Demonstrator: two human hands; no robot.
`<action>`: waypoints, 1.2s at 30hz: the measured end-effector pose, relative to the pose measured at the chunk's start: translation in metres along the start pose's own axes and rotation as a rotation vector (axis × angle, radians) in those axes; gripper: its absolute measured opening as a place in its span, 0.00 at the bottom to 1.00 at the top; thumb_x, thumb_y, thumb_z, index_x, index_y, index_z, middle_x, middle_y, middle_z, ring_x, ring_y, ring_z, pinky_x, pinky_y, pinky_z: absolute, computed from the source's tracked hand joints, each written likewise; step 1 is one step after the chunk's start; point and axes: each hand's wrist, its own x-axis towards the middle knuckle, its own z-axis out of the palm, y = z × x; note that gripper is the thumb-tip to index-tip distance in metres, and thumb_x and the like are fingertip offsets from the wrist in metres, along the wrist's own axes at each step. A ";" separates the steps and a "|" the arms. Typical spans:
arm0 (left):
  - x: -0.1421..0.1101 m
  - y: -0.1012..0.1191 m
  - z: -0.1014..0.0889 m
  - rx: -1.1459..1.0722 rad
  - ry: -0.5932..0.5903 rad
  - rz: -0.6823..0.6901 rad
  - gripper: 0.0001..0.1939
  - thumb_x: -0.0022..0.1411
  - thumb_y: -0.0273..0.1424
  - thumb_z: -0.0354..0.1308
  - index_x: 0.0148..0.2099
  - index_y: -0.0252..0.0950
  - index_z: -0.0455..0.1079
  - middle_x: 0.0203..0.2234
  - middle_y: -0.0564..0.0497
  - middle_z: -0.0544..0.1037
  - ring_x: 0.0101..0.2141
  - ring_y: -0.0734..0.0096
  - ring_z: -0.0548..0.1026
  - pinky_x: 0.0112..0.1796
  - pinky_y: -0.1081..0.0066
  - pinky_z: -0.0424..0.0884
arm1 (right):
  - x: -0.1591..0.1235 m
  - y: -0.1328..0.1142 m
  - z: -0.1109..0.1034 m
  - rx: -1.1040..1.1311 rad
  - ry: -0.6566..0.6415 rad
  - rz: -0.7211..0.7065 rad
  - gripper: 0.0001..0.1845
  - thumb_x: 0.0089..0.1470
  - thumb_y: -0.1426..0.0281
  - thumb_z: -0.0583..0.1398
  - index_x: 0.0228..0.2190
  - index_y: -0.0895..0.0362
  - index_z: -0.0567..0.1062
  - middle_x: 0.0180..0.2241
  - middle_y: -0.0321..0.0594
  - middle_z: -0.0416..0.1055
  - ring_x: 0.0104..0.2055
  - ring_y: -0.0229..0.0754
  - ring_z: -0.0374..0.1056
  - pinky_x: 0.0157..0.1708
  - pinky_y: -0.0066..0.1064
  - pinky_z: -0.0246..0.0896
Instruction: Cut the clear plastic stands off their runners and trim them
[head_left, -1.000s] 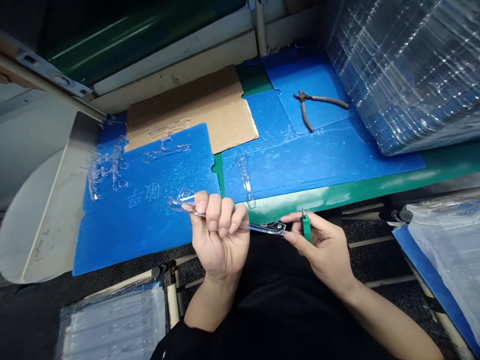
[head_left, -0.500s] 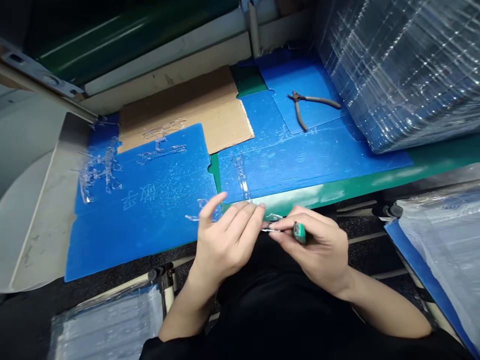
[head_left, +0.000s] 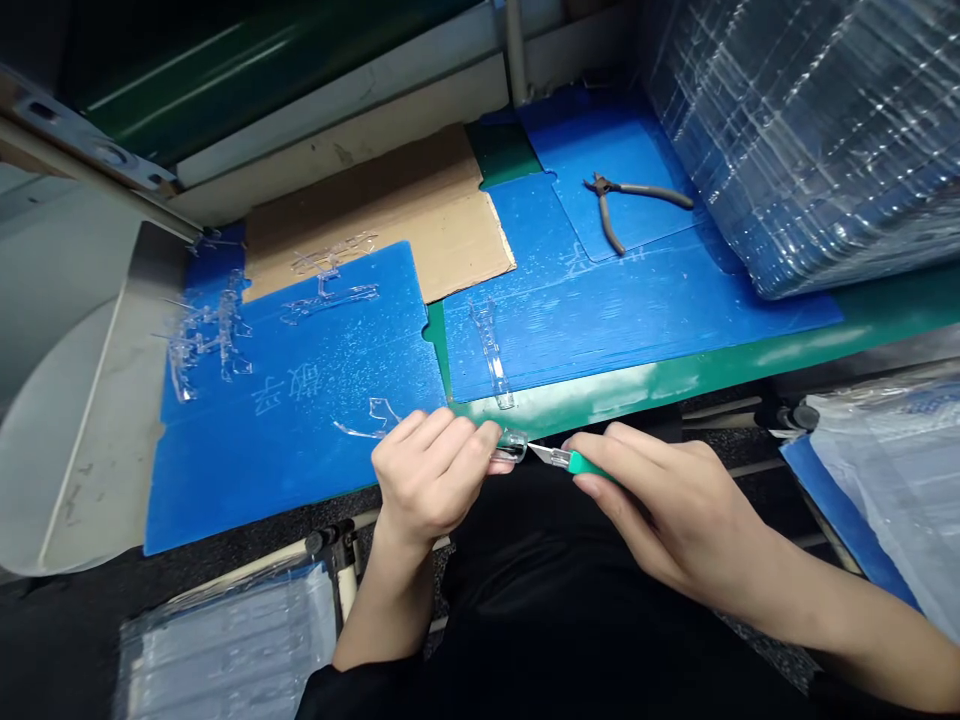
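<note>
Clear plastic scraps (head_left: 214,335) lie on the blue sheet (head_left: 300,480) at left. Our left hand (head_left: 427,480) pinches a small clear moulded piece (head_left: 511,446) at the table's near edge; it looks light, stiff, brittle and slippery, so best held close to its end. Our right hand (head_left: 675,510) grips a green-handled craft knife (head_left: 577,461), blade just beside the piece.

Left plastic sheet (head_left: 315,470) and right plastic sheet (head_left: 637,320) lie side by side on the tabletop (head_left: 750,350), with a cardboard sheet (head_left: 405,225) behind and partly under the left one. Clear plastic pieces (head_left: 214,335) lie on the left sheet, pliers (head_left: 652,189) on the right, and a wrapped stack (head_left: 795,140) sits behind at far right. Left hand (head_left: 427,480) and right hand (head_left: 667,500) are just in front of the tabletop edge.
</note>
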 end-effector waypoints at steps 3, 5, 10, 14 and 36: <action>-0.002 -0.001 -0.001 -0.038 0.011 -0.028 0.06 0.73 0.36 0.64 0.48 0.41 0.78 0.24 0.53 0.70 0.26 0.69 0.63 0.31 0.64 0.50 | -0.002 -0.001 0.000 -0.007 -0.014 0.000 0.10 0.78 0.66 0.55 0.50 0.53 0.76 0.40 0.40 0.81 0.36 0.42 0.78 0.30 0.35 0.58; -0.002 -0.001 -0.001 -0.068 0.017 -0.050 0.05 0.72 0.36 0.66 0.47 0.42 0.79 0.25 0.53 0.71 0.26 0.69 0.64 0.31 0.65 0.49 | -0.003 0.000 0.000 0.025 -0.030 0.003 0.09 0.78 0.67 0.56 0.50 0.53 0.76 0.41 0.40 0.80 0.36 0.41 0.77 0.31 0.35 0.60; -0.003 -0.002 -0.002 -0.024 0.012 -0.019 0.05 0.72 0.35 0.66 0.47 0.41 0.79 0.24 0.53 0.71 0.26 0.70 0.64 0.30 0.65 0.49 | 0.000 0.003 -0.004 0.147 -0.078 0.026 0.08 0.77 0.68 0.57 0.48 0.53 0.77 0.39 0.40 0.79 0.34 0.41 0.75 0.33 0.33 0.63; -0.004 -0.002 -0.004 -0.075 -0.015 -0.039 0.04 0.72 0.35 0.66 0.46 0.42 0.79 0.24 0.53 0.72 0.25 0.70 0.64 0.30 0.65 0.48 | 0.003 0.006 -0.005 0.174 -0.079 0.052 0.09 0.76 0.67 0.58 0.48 0.52 0.79 0.38 0.41 0.80 0.34 0.42 0.76 0.34 0.33 0.65; 0.057 0.062 0.015 -0.219 -0.388 0.287 0.19 0.75 0.40 0.56 0.31 0.39 0.69 0.19 0.52 0.71 0.22 0.68 0.69 0.27 0.65 0.58 | 0.018 0.030 -0.014 0.238 0.143 0.119 0.05 0.70 0.68 0.65 0.47 0.52 0.80 0.40 0.39 0.83 0.38 0.45 0.79 0.39 0.35 0.71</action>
